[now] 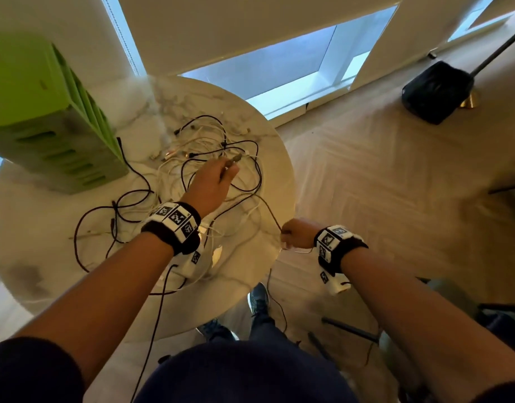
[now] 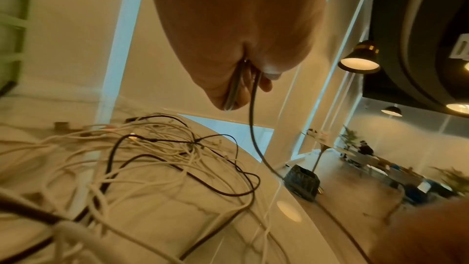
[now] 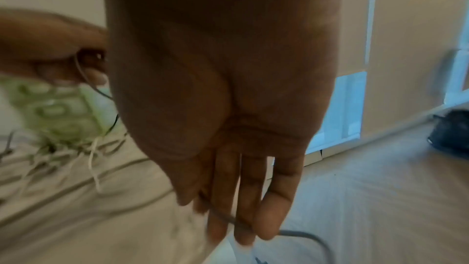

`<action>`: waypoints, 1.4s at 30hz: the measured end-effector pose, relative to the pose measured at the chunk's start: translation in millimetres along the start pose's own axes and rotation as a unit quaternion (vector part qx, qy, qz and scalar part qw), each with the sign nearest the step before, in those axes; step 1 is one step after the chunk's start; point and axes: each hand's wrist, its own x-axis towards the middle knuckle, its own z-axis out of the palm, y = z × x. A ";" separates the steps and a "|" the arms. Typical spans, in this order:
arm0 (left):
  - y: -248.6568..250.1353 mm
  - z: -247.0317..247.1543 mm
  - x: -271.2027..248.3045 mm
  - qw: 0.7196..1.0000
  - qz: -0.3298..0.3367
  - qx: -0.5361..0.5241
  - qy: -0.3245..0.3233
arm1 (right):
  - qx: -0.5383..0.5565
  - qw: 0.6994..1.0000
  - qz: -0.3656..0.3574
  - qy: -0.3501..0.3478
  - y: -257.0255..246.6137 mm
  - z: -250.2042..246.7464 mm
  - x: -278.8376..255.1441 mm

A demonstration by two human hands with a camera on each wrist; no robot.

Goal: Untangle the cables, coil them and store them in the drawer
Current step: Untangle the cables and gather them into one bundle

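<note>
Round marble tabletop [image 1: 244,112] seen from above, with a tangle of white and black cables [image 1: 209,146] lying across its middle and toward its far edge. A green drawer unit [image 1: 46,117] stands upright at the far left edge of the tabletop, its drawer fronts facing the tangle. The left hand [image 1: 212,184] is raised over the tangle, its thumb and fingers pinching a grey cable [image 1: 267,207] near the plug end (the left wrist view shows the strand held between thumb and fingers [image 2: 241,91] and hanging down from them). From there the grey cable runs across the tabletop to its right edge, where the right hand [image 1: 297,232] grasps it; in the right wrist view the strand crosses the nearly straight fingers [image 3: 223,198] with the thumb against it. Black cable loops spread toward the near left edge of the tabletop.
</note>
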 end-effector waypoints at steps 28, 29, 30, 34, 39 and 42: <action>-21.0 -83.3 -7.0 0.973 -0.067 -0.173 0.138 | -0.181 0.971 -0.129 -0.086 -74.5 -43.2 30.9; -18.6 -84.8 -6.0 0.972 -0.063 -0.174 0.143 | -0.199 0.961 -0.146 -0.125 -86.5 -34.2 25.0; -16.8 -86.2 -4.2 0.973 -0.058 -0.166 0.148 | -0.204 0.956 -0.156 -0.143 -96.2 -28.6 21.4; -13.2 -87.3 6.3 0.975 -0.039 -0.136 0.173 | -0.134 0.968 -0.175 -0.122 -113.1 -49.1 22.5; -14.9 -80.8 30.9 0.970 -0.041 -0.119 0.208 | -0.024 0.979 -0.193 -0.062 -103.6 -129.0 56.5; -27.0 -74.2 49.2 0.966 -0.061 -0.105 0.227 | -0.008 0.983 -0.174 -0.060 -95.4 -176.8 95.8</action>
